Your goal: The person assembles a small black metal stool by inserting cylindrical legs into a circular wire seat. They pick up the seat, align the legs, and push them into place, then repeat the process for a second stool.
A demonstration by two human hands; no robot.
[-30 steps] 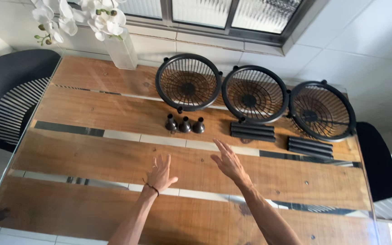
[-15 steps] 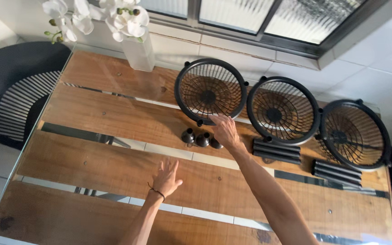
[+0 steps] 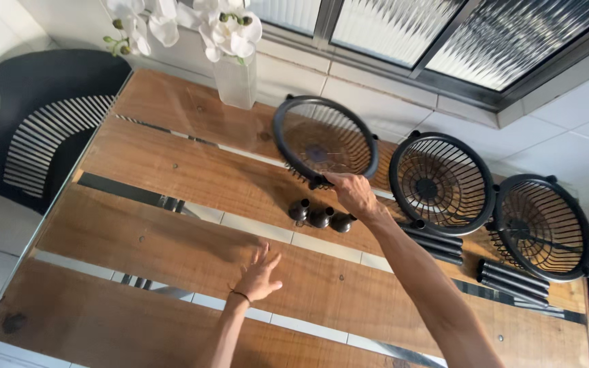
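Observation:
My right hand grips the near rim of a round black wire fan grille and tilts it up off the wooden table. My left hand hovers open, fingers spread, just above the table's near middle. Three small dark cap-like pieces stand in a row just below my right hand. Two more black fan grilles lie to the right, each with a stack of black blades in front of it.
A frosted vase with white orchids stands at the table's far edge by the window. A black slatted chair is at the left end of the table. The table has glass strips between its planks.
My right hand reached forward and took hold of the leftmost grille, lifting its near edge. My left hand stayed low over the table. The view shifted closer and to the left.

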